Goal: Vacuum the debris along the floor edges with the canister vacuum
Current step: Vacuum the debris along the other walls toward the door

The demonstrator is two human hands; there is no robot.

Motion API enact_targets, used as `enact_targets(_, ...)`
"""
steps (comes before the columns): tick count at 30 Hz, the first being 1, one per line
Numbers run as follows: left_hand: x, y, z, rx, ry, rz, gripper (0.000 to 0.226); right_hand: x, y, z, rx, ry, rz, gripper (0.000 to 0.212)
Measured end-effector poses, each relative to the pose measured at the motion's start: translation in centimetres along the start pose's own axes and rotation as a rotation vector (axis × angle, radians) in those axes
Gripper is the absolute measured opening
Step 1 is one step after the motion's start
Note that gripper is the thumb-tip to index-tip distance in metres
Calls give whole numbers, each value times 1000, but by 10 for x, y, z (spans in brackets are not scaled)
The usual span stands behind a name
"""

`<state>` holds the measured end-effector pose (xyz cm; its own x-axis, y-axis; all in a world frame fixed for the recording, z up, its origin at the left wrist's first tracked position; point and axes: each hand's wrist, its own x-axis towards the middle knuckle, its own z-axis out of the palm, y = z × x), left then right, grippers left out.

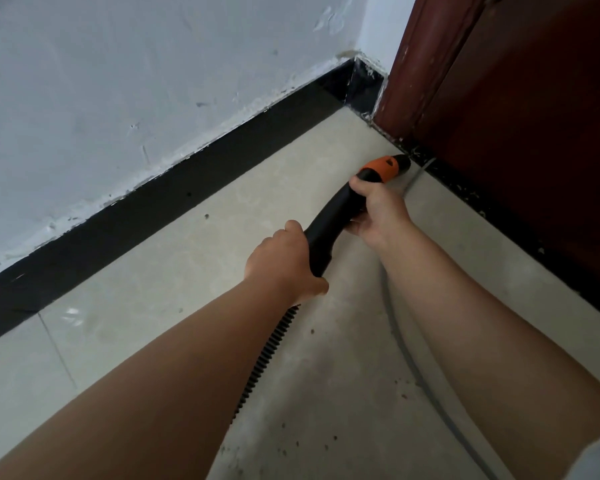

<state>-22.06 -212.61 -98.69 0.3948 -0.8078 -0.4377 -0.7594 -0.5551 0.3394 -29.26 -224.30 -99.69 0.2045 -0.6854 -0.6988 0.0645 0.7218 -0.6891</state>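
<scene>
Where nozzle (388,167) meets threshold, tip hidden, hose (271,351) cropped

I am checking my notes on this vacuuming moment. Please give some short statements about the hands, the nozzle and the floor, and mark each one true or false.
1. Both hands grip the black vacuum nozzle. True.
2. The left hand is nearer the orange tip than the right hand. False: the right hand is nearer.
3. The tip points toward the white wall. False: it points at the base of the dark red door.
4. Dark specks lie on the floor. True.
</scene>
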Motion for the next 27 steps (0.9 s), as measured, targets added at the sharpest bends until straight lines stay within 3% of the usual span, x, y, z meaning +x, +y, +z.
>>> enact_targets(7, -40, -75, -5, -85, 71, -117, 54, -36, 42, 60, -133, -121, -37, 40)
enact_targets(15, -130, -184, -12, -57, 14, -258, 54, -105, 136, 118, -247, -263, 183, 46)
enact_targets(27, -207, -262, -16, 76, -60, -283, 53, -170, 201, 126, -326, -393, 370, 21)
